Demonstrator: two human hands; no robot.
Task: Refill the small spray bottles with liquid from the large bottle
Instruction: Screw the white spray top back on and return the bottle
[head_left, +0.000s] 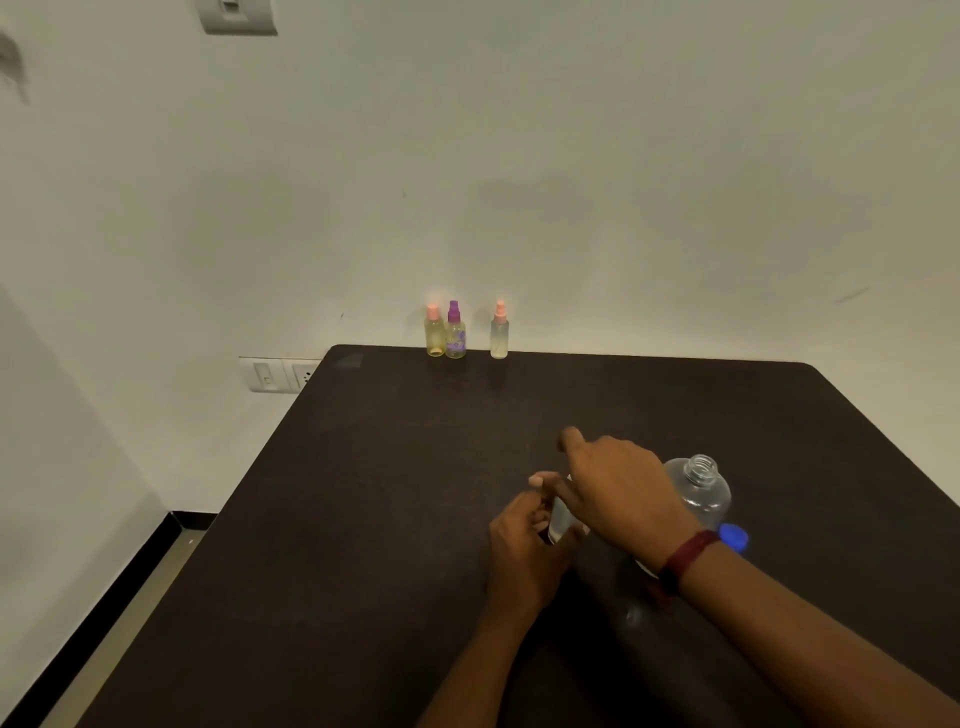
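Small spray bottle (560, 519) gripped in left hand (524, 556); right hand (618, 488) pinches its top; large bottle (704, 493) uncapped beside.

Left hand (524, 551) holding small clear bottle (561, 519), right hand (618, 488) over its top, large bottle (701, 488) uncapped alongside

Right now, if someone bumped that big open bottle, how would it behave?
The big bottle looks tall and upright, so a bump would probably tip it. Its cap lies beside it, neck open, so it would likely spill. It seems thin clear plastic, probably light; its fill is hard to tell.
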